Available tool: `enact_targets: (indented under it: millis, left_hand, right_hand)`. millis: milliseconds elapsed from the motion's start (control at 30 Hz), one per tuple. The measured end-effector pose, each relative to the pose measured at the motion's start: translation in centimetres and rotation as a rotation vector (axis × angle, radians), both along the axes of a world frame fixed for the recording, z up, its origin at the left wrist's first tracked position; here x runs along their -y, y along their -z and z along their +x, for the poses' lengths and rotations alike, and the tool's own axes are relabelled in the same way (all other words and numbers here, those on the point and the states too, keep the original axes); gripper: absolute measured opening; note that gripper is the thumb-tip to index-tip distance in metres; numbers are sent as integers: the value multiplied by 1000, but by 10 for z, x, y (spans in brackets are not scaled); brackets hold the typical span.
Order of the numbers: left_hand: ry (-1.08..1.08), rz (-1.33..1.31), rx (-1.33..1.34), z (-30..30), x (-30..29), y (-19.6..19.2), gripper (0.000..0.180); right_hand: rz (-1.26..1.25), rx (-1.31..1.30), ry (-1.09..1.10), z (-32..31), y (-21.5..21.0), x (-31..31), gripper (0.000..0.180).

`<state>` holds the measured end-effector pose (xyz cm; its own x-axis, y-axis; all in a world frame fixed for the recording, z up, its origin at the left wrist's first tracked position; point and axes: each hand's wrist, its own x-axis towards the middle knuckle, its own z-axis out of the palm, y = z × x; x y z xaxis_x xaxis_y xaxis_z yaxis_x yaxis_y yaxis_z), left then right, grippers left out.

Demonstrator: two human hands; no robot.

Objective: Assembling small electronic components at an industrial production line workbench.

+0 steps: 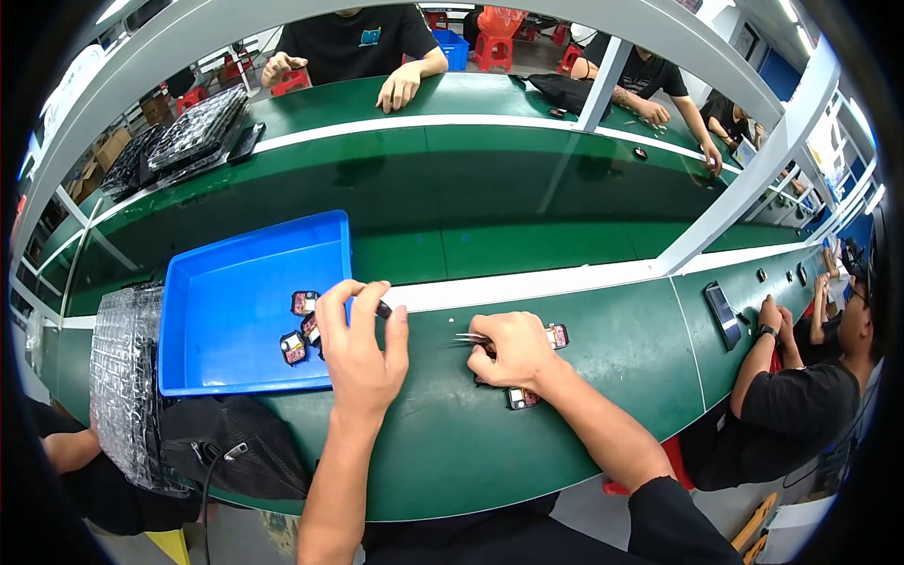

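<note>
My left hand (363,353) is raised at the right rim of the blue tray (217,273), its fingers closed on a small dark piece (383,309) between thumb and forefinger. The exact kind of that piece is too small to make out. In my right hand (518,348) a pair of metal tweezers (468,338) is gripped, tips pointing left over the green table. Small black-cased electronic modules with red boards lie about: one (557,335) beside my right hand, another (523,397) below it. Several more, including one module (293,347), rest in the tray, partly hidden by my left hand.
A black bag (231,447) and a stack of clear plastic blister trays (127,377) stand at the left. White frame posts (744,160) rise beyond the table. A phone (722,315) lies to the right. Other people sit across and at both sides.
</note>
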<state>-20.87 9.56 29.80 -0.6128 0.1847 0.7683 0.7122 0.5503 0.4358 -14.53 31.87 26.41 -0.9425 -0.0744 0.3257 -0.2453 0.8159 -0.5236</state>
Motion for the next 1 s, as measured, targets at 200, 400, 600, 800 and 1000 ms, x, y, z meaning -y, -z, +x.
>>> enact_targets:
  millis: [200, 400, 600, 800, 1000]
  left_hand:
    - [-152, 22, 168, -15, 14, -2, 22]
    - [-375, -89, 341, -27, 44, 2, 16]
    - [-322, 6, 22, -26, 29, -4, 12]
    - [318, 132, -201, 7, -2, 7, 27]
    - [348, 97, 158, 28, -38, 31, 22]
  right_hand:
    - [118, 160, -87, 3, -13, -3, 23]
    - [177, 229, -138, 6, -21, -1, 25]
    - [173, 284, -162, 6, -19, -2, 25]
    - [49, 158, -116, 5, -1, -2, 21]
    - [-167, 1, 20, -2, 9, -1, 18]
